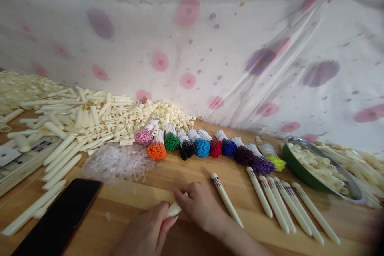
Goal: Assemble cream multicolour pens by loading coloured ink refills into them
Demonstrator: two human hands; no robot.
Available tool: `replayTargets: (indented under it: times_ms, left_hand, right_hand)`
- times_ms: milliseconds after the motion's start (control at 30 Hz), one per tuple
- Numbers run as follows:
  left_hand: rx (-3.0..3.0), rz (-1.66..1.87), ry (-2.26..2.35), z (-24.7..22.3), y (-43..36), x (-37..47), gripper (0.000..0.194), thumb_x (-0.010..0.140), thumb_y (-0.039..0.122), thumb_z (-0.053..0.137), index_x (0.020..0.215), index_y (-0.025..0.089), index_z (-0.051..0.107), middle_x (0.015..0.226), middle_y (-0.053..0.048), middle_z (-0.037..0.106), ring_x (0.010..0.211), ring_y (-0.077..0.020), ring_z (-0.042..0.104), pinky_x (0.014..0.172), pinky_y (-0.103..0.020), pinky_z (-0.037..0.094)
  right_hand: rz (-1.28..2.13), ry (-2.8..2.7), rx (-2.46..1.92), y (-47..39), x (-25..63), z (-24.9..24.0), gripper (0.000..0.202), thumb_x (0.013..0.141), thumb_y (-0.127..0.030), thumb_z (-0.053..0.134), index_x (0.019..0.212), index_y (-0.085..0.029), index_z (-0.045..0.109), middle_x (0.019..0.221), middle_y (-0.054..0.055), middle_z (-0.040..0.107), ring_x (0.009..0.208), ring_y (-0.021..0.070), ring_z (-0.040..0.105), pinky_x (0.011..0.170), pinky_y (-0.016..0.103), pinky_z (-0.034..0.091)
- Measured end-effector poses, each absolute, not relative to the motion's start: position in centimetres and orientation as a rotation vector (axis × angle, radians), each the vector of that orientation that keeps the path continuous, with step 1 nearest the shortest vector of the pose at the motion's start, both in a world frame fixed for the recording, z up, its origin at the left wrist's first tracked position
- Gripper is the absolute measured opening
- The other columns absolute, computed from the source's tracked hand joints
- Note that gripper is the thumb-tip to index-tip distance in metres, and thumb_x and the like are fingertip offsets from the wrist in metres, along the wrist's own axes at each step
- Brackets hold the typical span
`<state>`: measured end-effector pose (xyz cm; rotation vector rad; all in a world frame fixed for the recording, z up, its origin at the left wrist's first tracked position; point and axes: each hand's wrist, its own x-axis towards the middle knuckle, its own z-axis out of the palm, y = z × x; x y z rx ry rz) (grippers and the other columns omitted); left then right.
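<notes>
Near the bottom centre, my left hand (pixel 150 224) is closed around a cream pen barrel (pixel 173 210). My right hand (pixel 196 204) pinches the upper end of the same barrel, its fingers pressed together. To the right of my right hand lies an assembled cream pen (pixel 226 200) with coloured sliders at its top. Several more such pens (pixel 291 204) lie side by side farther right. Behind my hands stands a row of bundled refills with coloured tips, among them orange (pixel 156 150), black (pixel 186 149) and blue (pixel 228 146).
A black phone (pixel 60 218) lies at the lower left. Small clear pieces (pixel 120 162) are heaped behind it, with a large pile of cream parts (pixel 90 114) beyond. A green-sided metal bowl (pixel 306 172) holds cream pieces at the right. A flowered sheet (pixel 186 48) hangs behind.
</notes>
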<state>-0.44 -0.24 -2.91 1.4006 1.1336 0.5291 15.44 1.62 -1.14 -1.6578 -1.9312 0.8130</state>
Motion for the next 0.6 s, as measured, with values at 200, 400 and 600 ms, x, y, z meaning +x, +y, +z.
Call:
replayTargets:
  times_ms: [200, 400, 600]
  left_hand:
    - [0.886, 0.336, 0.875, -1.5, 0.4, -0.9, 0.041, 0.069, 0.061, 0.060, 0.071, 0.021, 0.050, 0.048, 0.010, 0.037, 0.037, -0.0059, 0.021, 0.036, -0.017, 0.014]
    - [0.693, 0.178, 0.602, -1.4, 0.6, -1.1, 0.054, 0.056, 0.071, 0.063, 0.066, 0.021, 0.047, 0.042, 0.013, 0.026, 0.033, -0.0041, 0.009, 0.031, -0.017, 0.005]
    - [1.438, 0.553, 1.242, -4.2, 0.4, -1.0, 0.018, 0.078, 0.039, 0.061, 0.075, 0.022, 0.060, 0.068, 0.000, 0.051, 0.064, -0.0174, 0.046, 0.055, -0.025, 0.028]
  right_hand:
    - [0.665, -2.081, -1.249, 1.2, 16.6, 0.5, 0.029, 0.088, -0.040, 0.044, 0.079, -0.017, 0.058, 0.072, 0.005, 0.060, 0.065, 0.0139, 0.052, 0.059, 0.023, 0.036]
    - [0.678, -1.967, -1.191, 0.5, 15.4, -0.6, 0.036, 0.090, -0.035, 0.035, 0.057, -0.020, 0.036, 0.052, -0.004, 0.038, 0.048, 0.0087, 0.037, 0.049, 0.021, 0.028]
    - [0.814, -1.893, -1.597, 1.8, 14.5, -1.9, 0.038, 0.081, -0.022, 0.045, 0.048, -0.019, 0.029, 0.045, -0.007, 0.024, 0.043, 0.0071, 0.024, 0.042, 0.023, 0.015]
